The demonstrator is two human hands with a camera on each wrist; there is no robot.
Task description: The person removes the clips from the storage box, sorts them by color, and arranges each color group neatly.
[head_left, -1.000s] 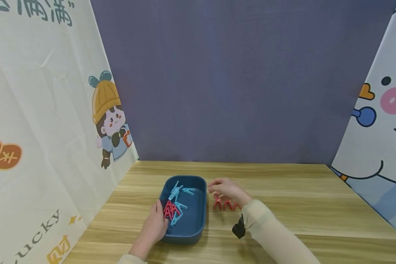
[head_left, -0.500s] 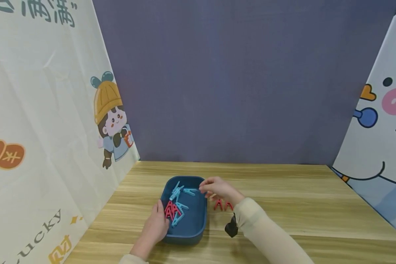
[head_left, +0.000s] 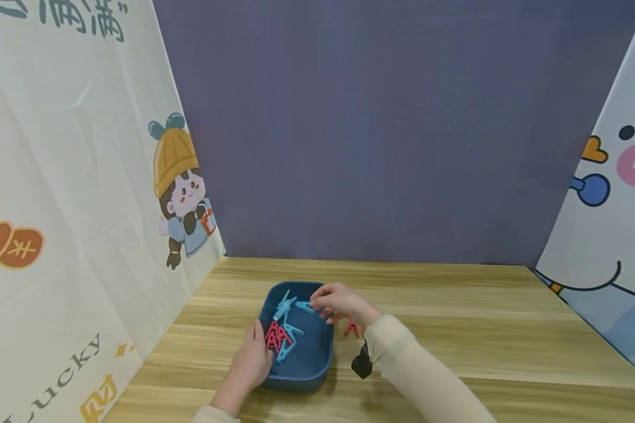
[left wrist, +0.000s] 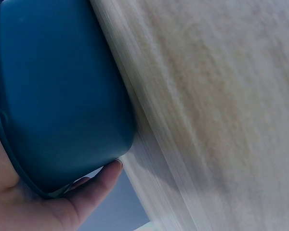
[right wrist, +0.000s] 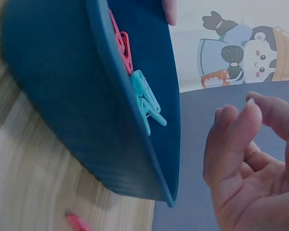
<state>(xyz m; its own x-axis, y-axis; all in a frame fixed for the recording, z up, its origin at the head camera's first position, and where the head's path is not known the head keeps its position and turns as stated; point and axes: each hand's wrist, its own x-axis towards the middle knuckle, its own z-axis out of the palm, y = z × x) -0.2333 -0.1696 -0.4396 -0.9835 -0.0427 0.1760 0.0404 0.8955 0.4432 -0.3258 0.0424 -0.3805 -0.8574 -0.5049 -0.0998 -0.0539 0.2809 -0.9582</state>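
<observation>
My left hand grips the near left side of a deep blue plastic box, the fingers lying along its outer wall in the left wrist view. Inside, red clothespins lie bunched at the left among several light-blue clothespins. My right hand hovers over the box's right rim, its fingertips close to a light-blue clothespin near the far end. Seen from the right wrist, the fingers are loosely bent, thumb tip near the index finger, with nothing visible between them.
Red clothespins stand on the wooden table right of the box, partly hidden by the right arm. A black object hangs by the right cuff. A grey-blue backdrop closes the far side, with printed panels left and right.
My right hand has moved left, from beside the box to over its right rim, and its sleeve covers more of the red clothespins on the table. My left hand keeps its grip.
</observation>
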